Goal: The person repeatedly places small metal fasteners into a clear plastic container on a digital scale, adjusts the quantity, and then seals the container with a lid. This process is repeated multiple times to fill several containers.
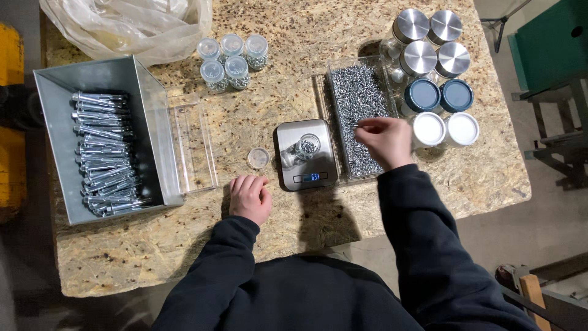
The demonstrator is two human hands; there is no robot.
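The right hand (pixel 384 140) hovers over the clear tray of small screws (pixel 358 104), fingers pinched together; whether a screw sits between the fingertips is too small to tell. The left hand (pixel 250 198) rests clenched on the tabletop (pixel 294 55), holding nothing visible, just below a loose clear lid (pixel 258 158). Between the hands, an open little jar (pixel 306 147) partly filled with screws stands on the steel scale (pixel 305 154). A plastic bag (pixel 131 24) is cut off at the top edge.

A workshop: chipboard bench (pixel 184 245), metal bin of bolts (pixel 104 153), tray of screws (pixel 360 110).
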